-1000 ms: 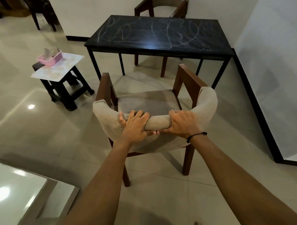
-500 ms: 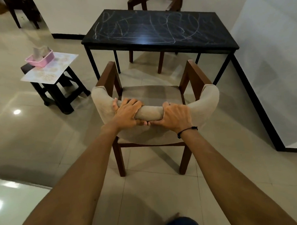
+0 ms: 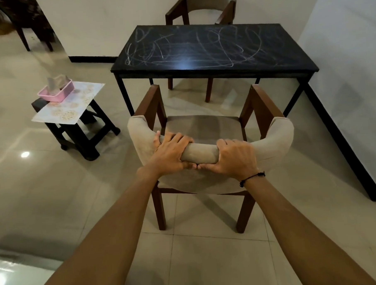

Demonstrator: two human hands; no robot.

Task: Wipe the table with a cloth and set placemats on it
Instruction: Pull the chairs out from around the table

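Both my hands, left [image 3: 172, 152] and right [image 3: 235, 158], curled tight round the chair [image 3: 203, 128] backrest. Black desk [image 3: 209, 48] just beyond chair, chalk-scribbled all over. Placemat [image 3: 73, 104] on stool [image 3: 83, 129], left of desk.

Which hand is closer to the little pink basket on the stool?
The left hand. It grips the beige padded chair back on the side toward the small pink plastic basket. The right hand grips the same backrest farther right, away from the basket.

Both forearms are bare, and the right wrist wears what looks like a thin black cord bracelet [image 3: 252, 178].
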